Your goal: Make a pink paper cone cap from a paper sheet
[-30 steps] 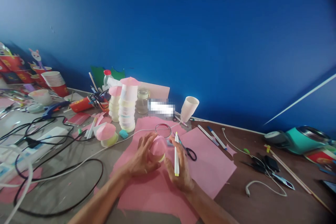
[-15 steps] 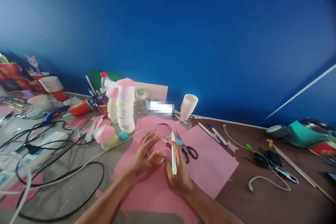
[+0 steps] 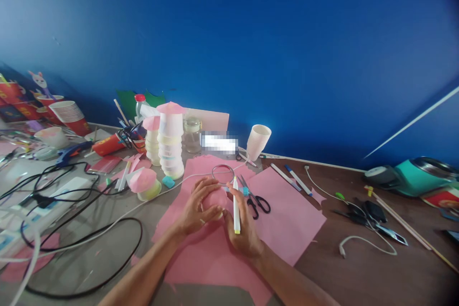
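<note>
My left hand is curled over a rounded pink paper piece, with a pale edge under it near my thumb. A white marker with a yellow end stands nearly upright in my right hand, whose fingertips come close to the pink piece. What lies beneath my palms is hidden. Both hands are above a pink paper sheet. Just right of them lie black-handled scissors on the paper. Behind my hands is a thin ring.
Stacked white cups with a pink paper top stand behind left, near a small pink-capped cup. A glass jar and tilted white cups are farther back. Black cables loop at left; markers lie right.
The view has tilted and shifted slightly. My hands keep nearly the same pose over the pink piece, and the marker is still in my right hand.
</note>
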Demonstrator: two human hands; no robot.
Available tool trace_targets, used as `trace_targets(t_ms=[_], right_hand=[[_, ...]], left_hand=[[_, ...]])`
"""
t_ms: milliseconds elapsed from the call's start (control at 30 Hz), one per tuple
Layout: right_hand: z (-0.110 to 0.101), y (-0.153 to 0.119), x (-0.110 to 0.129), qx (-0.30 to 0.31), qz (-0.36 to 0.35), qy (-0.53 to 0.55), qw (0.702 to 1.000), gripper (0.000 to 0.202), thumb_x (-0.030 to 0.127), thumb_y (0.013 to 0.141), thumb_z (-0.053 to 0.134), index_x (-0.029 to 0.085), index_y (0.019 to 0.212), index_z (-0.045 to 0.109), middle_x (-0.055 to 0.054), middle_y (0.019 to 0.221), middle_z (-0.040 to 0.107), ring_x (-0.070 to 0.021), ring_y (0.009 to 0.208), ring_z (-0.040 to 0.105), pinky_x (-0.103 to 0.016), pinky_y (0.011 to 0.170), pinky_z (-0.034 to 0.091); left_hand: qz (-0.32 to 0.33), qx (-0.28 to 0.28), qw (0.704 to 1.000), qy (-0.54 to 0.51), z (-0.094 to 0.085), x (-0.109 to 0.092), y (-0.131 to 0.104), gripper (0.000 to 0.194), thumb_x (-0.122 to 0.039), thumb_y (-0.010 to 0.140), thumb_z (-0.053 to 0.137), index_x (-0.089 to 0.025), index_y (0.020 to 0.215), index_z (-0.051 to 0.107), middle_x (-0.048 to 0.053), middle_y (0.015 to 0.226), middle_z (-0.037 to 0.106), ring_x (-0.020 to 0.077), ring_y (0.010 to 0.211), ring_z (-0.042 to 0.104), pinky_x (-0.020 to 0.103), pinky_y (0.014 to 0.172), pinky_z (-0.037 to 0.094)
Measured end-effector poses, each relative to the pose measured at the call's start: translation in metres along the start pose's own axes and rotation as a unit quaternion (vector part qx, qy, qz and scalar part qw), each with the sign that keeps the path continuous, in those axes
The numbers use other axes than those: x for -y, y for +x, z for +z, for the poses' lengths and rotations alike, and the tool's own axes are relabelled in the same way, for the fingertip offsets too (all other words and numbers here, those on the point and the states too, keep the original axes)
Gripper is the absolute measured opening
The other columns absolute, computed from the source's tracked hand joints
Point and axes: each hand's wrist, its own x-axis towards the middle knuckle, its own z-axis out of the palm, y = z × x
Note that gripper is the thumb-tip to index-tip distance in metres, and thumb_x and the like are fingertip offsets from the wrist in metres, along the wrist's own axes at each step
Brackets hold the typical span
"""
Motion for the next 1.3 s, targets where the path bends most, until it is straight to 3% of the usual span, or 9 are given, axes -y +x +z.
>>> trace_targets(t_ms=[200, 400, 633, 767, 967, 1133, 1300], right_hand=[[-0.002, 0.001, 0.003, -0.004, -0.048, -0.034, 0.998, 0.063, 0.009, 0.094, 0.047, 0.022, 0.153, 0.029, -0.014, 0.144, 0.054, -0.0292, 0.135, 0.051, -0.05, 0.105, 0.054], [-0.005, -0.002, 0.002, 0.031, -0.078, -0.041, 0.996, 0.068, 0.009, 0.093, 0.047, 0.022, 0.156, 0.025, -0.013, 0.145, 0.054, -0.0319, 0.135, 0.051, -0.052, 0.105, 0.054], [-0.007, -0.003, -0.003, 0.06, -0.066, -0.022, 0.996, 0.064, 0.012, 0.093, 0.046, 0.022, 0.154, 0.029, -0.012, 0.145, 0.054, -0.0347, 0.133, 0.053, -0.056, 0.104, 0.053], [-0.006, -0.003, -0.002, 0.075, -0.055, -0.027, 0.995, 0.067, 0.013, 0.094, 0.046, 0.027, 0.155, 0.024, -0.01, 0.145, 0.054, -0.0334, 0.134, 0.051, -0.056, 0.104, 0.053], [-0.009, 0.002, 0.008, -0.049, -0.055, -0.078, 0.994, 0.062, 0.013, 0.098, 0.044, 0.022, 0.155, 0.022, -0.016, 0.133, 0.06, -0.0315, 0.125, 0.057, -0.055, 0.098, 0.055], [-0.031, 0.015, 0.021, 0.001, -0.062, 0.018, 0.998, 0.04, 0.036, 0.104, 0.034, 0.026, 0.14, 0.045, -0.012, 0.12, 0.062, -0.0276, 0.107, 0.064, -0.048, 0.087, 0.059], [-0.037, 0.027, 0.031, 0.037, -0.056, 0.082, 0.994, 0.028, 0.034, 0.103, 0.034, 0.029, 0.118, 0.057, -0.004, 0.092, 0.067, -0.0233, 0.088, 0.068, -0.046, 0.092, 0.056]], left_hand=[[0.001, 0.008, 1.0, 0.008, 0.0, -0.003, 0.002, 0.044, -0.044, 0.085, 0.066, -0.021, 0.122, 0.065, 0.015, 0.133, 0.059, 0.0328, 0.132, 0.046, 0.051, 0.111, 0.04], [0.024, 0.015, 1.0, 0.01, 0.0, -0.006, 0.005, 0.043, -0.044, 0.085, 0.065, -0.021, 0.121, 0.064, 0.013, 0.125, 0.063, 0.0306, 0.126, 0.051, 0.049, 0.11, 0.041], [-0.036, -0.014, 0.998, -0.058, 0.007, 0.006, -0.003, 0.05, -0.049, 0.083, 0.067, -0.021, 0.124, 0.063, 0.015, 0.14, 0.052, 0.0326, 0.137, 0.042, 0.049, 0.113, 0.039], [-0.055, -0.013, 0.992, -0.109, 0.009, 0.007, -0.002, 0.056, -0.061, 0.081, 0.065, -0.022, 0.121, 0.064, 0.014, 0.137, 0.055, 0.0319, 0.134, 0.047, 0.046, 0.112, 0.041], [-0.09, 0.004, 0.991, -0.103, 0.004, -0.004, 0.0, 0.053, -0.057, 0.082, 0.066, -0.024, 0.123, 0.061, 0.011, 0.129, 0.062, 0.0296, 0.125, 0.056, 0.045, 0.107, 0.046], [-0.115, 0.014, 0.989, -0.094, -0.001, -0.016, -0.001, 0.05, -0.052, 0.082, 0.067, -0.026, 0.124, 0.061, 0.008, 0.125, 0.065, 0.0279, 0.112, 0.062, 0.039, 0.091, 0.055], [-0.147, 0.038, 0.982, -0.112, -0.003, -0.018, -0.001, 0.051, -0.049, 0.08, 0.067, -0.025, 0.123, 0.059, 0.006, 0.124, 0.066, 0.025, 0.104, 0.064, 0.033, 0.079, 0.057]])
